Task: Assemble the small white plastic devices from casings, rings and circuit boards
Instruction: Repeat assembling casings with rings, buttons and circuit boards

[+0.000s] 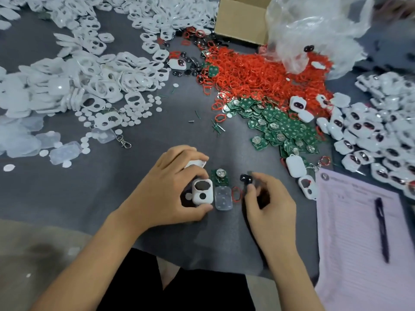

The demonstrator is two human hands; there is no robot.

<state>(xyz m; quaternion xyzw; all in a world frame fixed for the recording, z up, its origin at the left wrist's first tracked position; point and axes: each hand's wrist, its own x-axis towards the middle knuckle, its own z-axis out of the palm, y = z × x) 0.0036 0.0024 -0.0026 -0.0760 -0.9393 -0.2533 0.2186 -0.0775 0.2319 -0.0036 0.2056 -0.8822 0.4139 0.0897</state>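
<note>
Surface [146, 167]: a dark grey mat is spread over it, and all the parts are laid on this mat.
White casing heap [74, 79]: white casing frames with two holes are piled at the far left, with small white discs scattered beside them.
Finished devices [381, 122]: white devices with dark buttons are heaped at the right edge.
Red ring pile [258, 72]: red rings are piled at the far centre, partly under a clear plastic bag [314, 30], next to a cardboard box [240, 16].
Circuit boards [283, 129]: green boards with round cells are heaped just in front of the red rings.
Paper form [359, 243]: it is laid at the near right, with a dark pen [381, 227] on it.
Left hand [173, 185]: a white casing [202, 190] with two holes is gripped between thumb and curled fingers; a second white piece is held under the fingers.
Right hand [267, 200]: a small black button pad [246, 178] is pinched at the fingertips.
Between the hands: one circuit board [221, 176], one clear cover [223, 198] and one red ring [236, 194] are laid on the mat.
</note>
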